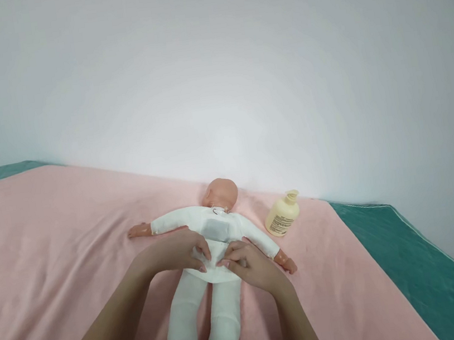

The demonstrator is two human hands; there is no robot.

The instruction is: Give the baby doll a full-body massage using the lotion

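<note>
Both the left hand (186, 250) and right hand (248, 261) curl over a white-bodied doll (218, 248); whether they pinch anything, I cannot tell. A yellow bottle (282, 216) stands nearby.

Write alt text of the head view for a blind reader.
A person's left hand and right hand are close together at the lower torso of a white, soft-bodied doll, lying arms spread on a pink cloth. A pale yellow pump bottle is to the right, before a white wall.

Free room over pink cloth (63, 238) leftward, pump bottle (281, 216) obstructing right, wall (214, 81) behind doll (219, 276)
</note>
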